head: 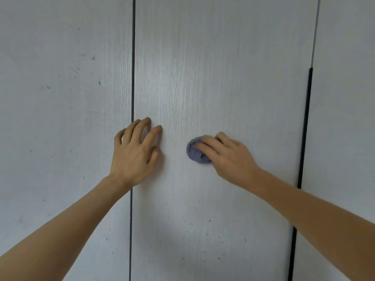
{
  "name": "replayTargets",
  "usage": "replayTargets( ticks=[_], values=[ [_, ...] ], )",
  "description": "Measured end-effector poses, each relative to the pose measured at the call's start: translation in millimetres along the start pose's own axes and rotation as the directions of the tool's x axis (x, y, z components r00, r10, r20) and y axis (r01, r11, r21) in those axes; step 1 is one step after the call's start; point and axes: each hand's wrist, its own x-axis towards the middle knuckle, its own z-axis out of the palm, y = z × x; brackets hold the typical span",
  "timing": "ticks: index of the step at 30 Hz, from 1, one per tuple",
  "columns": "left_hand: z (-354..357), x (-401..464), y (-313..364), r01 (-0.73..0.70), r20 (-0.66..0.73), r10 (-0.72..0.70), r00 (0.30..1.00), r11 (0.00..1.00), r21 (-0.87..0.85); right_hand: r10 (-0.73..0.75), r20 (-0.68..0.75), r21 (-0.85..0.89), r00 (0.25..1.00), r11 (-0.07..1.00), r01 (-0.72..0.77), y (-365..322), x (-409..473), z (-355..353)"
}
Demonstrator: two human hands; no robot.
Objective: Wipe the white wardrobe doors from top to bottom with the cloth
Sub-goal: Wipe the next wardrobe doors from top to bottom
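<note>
White wardrobe doors with a faint wood grain fill the view. The middle door (213,78) lies between two dark vertical gaps. A small bunched purple-blue cloth (194,152) is held against this door at mid height. My right hand (227,155) grips the cloth, fingers curled over it, and presses it to the panel. My left hand (136,151) rests on the same door near its left edge, fingers spread and fingertips touching the surface.
The left door (60,98) carries several small dark specks. A dark gap (133,57) separates it from the middle door. A black strip (305,128) runs down the gap on the right, beside the right door (349,98).
</note>
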Motion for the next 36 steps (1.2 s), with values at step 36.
replayTargets(
  ticks=[36],
  values=[
    [9.8,-77.1,-69.4,-0.023,-0.013,0.023,1.000,1.000,0.009,0.255,-0.078,0.080,0.964,0.965,-0.249,-87.0,59.3,33.2]
  ],
)
